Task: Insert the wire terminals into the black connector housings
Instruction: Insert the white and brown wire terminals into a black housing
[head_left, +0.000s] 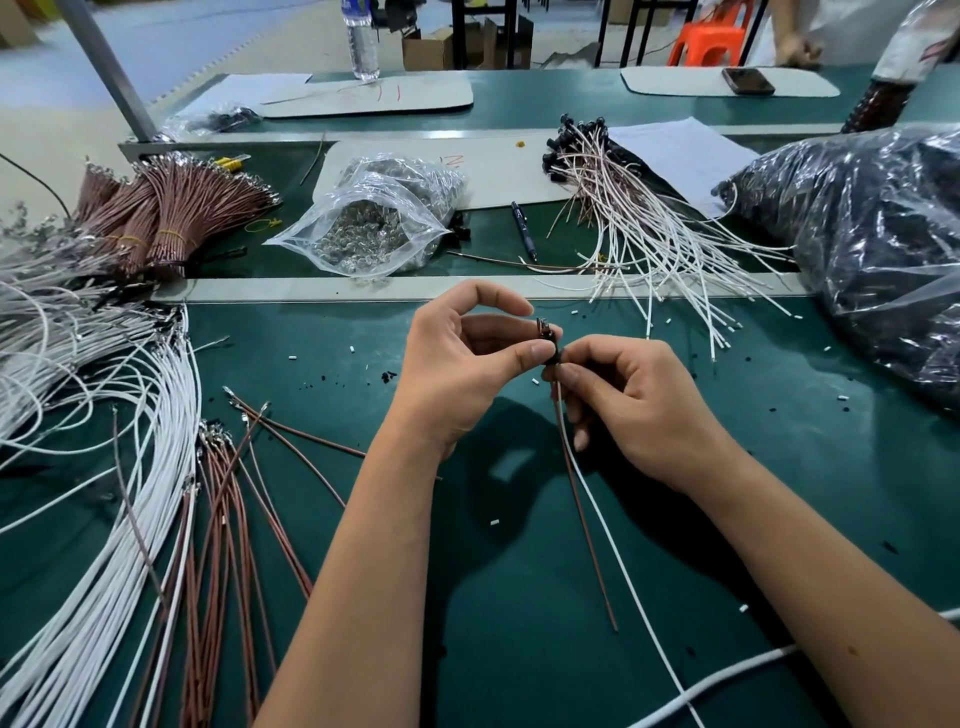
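Above the middle of the surface, your left hand pinches the black connector housing while your right hand grips the brown wire and white wire just below it. You seem mid-insertion: next, likely push each terminal straight in until seated, keeping the housing steady.

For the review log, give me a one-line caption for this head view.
Both hands, left and right, pinch a small black connector trailing a brown wire and a white wire over a green table.
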